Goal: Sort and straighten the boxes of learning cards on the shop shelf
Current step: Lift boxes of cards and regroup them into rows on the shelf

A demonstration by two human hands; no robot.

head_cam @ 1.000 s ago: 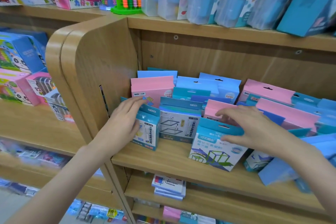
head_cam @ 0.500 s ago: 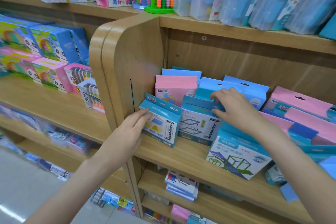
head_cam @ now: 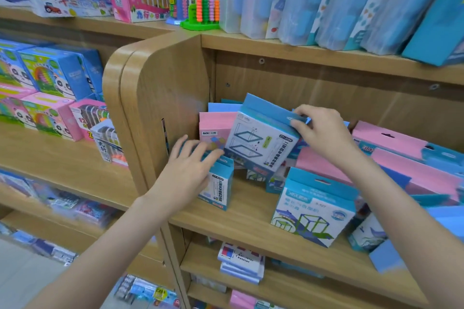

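Observation:
Blue and pink boxes of learning cards crowd the wooden shelf (head_cam: 251, 223). My right hand (head_cam: 319, 130) grips the top corner of a blue-and-white box (head_cam: 261, 143) with a frame drawing, lifted off the shelf and tilted. My left hand (head_cam: 185, 168) rests with spread fingers on the top of a small blue box (head_cam: 221, 190) standing at the shelf's left end. Behind it stands a pink box (head_cam: 213, 125). A larger blue box (head_cam: 313, 211) with a cube drawing leans at the front.
The shelf's rounded wooden side panel (head_cam: 155, 98) is just left of my left hand. Pink and blue boxes (head_cam: 401, 155) lie slanted to the right. Tall packs (head_cam: 326, 0) and an abacus (head_cam: 203, 2) stand on the shelf above. More boxes (head_cam: 241, 263) sit below.
My right hand has lifted the frame-drawing box up off the shelf and tilted it. My left hand moved from the small box's front onto its top. The view shifted left.

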